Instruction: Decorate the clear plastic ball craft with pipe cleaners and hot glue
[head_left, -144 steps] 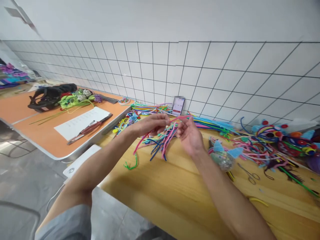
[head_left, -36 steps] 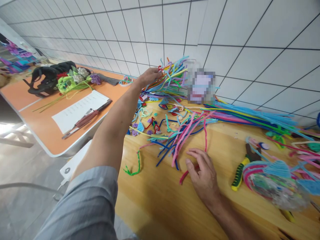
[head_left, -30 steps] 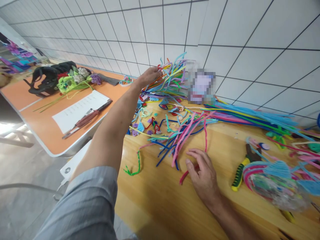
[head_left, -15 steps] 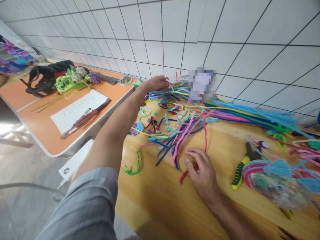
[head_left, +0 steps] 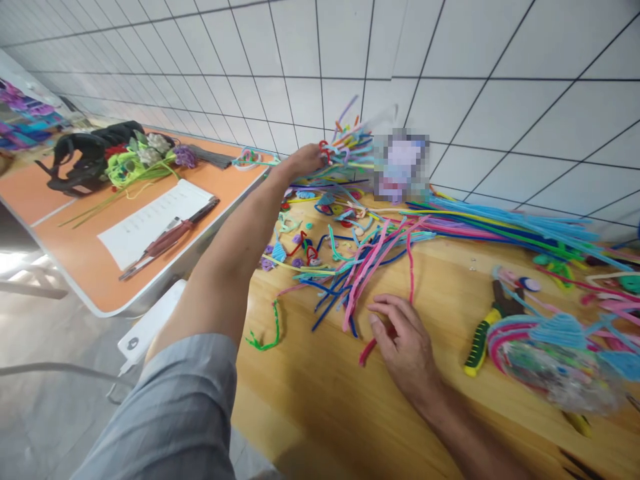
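Note:
At the far side of the wooden table, my left hand (head_left: 309,159) is closed around a bundle of coloured pipe cleaners (head_left: 353,143), lifted off the pile with its ends fanned to the right. My right hand (head_left: 404,337) rests on the near part of the table, fingers loosely curved and thumb apart from them. Beneath its thumb lies a thick red pipe cleaner (head_left: 367,351), partly hidden by the hand. Just left of these fingers, pink and blue pipe cleaners (head_left: 357,290) spread loosely. A short green twisted piece (head_left: 277,327) lies farther left.
Yellow-and-green pliers (head_left: 480,343) and a clear plastic bag (head_left: 555,377) lie at right. Long pipe cleaners (head_left: 500,223) run along the tiled wall, near a blurred phone-like object (head_left: 401,167). An orange table (head_left: 65,250) at left holds paper (head_left: 155,220) and fuzzy flowers (head_left: 145,157).
My left hand has raised the pipe cleaner bundle from the pile, and its ends now point upward and right. My right hand has stayed in place.

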{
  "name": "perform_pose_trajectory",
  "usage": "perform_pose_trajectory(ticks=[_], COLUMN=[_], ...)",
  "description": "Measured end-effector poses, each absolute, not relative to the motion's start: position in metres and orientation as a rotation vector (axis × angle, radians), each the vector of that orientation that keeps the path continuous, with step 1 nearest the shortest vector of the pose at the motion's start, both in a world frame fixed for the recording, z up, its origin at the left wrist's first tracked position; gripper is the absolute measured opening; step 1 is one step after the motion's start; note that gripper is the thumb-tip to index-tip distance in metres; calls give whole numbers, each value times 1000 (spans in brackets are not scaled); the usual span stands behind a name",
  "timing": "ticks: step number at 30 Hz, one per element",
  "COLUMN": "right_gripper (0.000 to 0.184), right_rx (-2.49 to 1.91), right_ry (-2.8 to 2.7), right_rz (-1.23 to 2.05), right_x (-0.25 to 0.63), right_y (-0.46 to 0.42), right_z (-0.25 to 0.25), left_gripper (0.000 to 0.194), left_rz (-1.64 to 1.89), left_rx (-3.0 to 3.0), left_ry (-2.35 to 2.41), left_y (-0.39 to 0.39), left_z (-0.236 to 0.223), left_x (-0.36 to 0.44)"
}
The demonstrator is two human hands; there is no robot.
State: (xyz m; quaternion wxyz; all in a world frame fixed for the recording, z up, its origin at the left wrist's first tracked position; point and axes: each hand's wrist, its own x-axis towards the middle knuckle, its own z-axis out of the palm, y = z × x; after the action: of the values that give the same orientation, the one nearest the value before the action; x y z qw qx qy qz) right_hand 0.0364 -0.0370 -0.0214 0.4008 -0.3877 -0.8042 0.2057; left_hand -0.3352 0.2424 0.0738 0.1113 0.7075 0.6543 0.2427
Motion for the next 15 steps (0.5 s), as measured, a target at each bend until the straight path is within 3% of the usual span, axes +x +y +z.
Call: perform_pose_trajectory(ticks=[6,15], right_gripper=[16,17], right_rx=[-975,-971], right_ry=[-2034,-2058], right_rz=[516,506], right_x=[36,37], right_y=[-36,-36], right_z=[-22,-22], left_gripper=[12,15], left_rz=[822,878], left_rx=[2016,1921], left_ry=[1912,1929], left_y=[241,234], left_z=[85,93], left_x=[-351,-349])
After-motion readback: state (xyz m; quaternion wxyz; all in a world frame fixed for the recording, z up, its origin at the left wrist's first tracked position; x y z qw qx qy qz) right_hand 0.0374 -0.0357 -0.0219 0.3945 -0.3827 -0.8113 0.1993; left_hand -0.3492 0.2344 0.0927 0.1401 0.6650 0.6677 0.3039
